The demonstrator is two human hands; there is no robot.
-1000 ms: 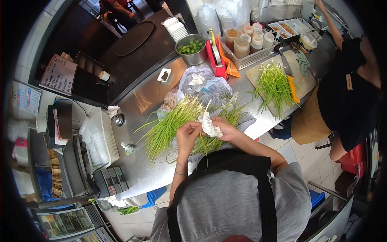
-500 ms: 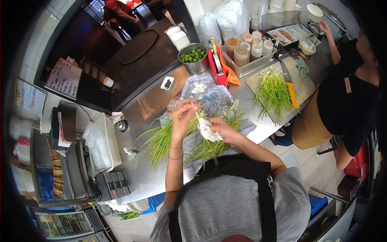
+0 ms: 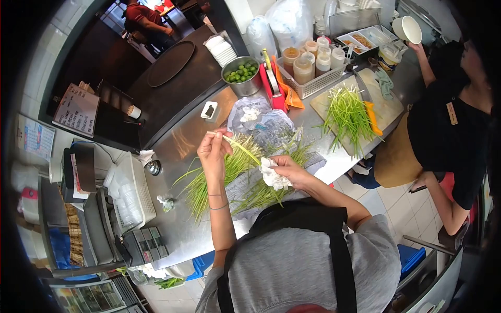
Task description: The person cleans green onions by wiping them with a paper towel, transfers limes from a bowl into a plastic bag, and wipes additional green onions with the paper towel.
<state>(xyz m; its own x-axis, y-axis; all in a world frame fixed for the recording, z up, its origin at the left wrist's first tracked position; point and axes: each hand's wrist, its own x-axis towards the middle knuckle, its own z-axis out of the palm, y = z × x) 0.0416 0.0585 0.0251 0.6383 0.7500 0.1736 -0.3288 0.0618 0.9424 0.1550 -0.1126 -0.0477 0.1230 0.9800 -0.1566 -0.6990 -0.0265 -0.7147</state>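
Note:
My left hand (image 3: 213, 156) pinches the white root end of a spring onion (image 3: 244, 148). The long, thin stalk slants down to the right. My right hand (image 3: 289, 172) is closed on a crumpled white paper towel (image 3: 275, 178) wrapped round the stalk's greener part; the fingers partly hide where they meet. Below and between the hands, loose spring onions (image 3: 201, 192) lie on printed paper or plastic wrapping (image 3: 242, 190). A heap of green spring onions (image 3: 344, 117) rests on the cutting board (image 3: 389, 107) at the right, beside a yellow-handled knife (image 3: 373, 119).
Behind the hands stand a metal pot of limes (image 3: 242, 75) and a basket of sauce bottles (image 3: 313, 86). A white basket (image 3: 138, 190) and a bell (image 3: 153, 167) sit left. A co-worker (image 3: 443, 135) stands at the right, holding a white bowl (image 3: 407, 29).
My left hand has drawn left, away from my right hand, so more of the stalk shows between them. The co-worker's bowl has tilted and come nearer. The view has shifted slightly.

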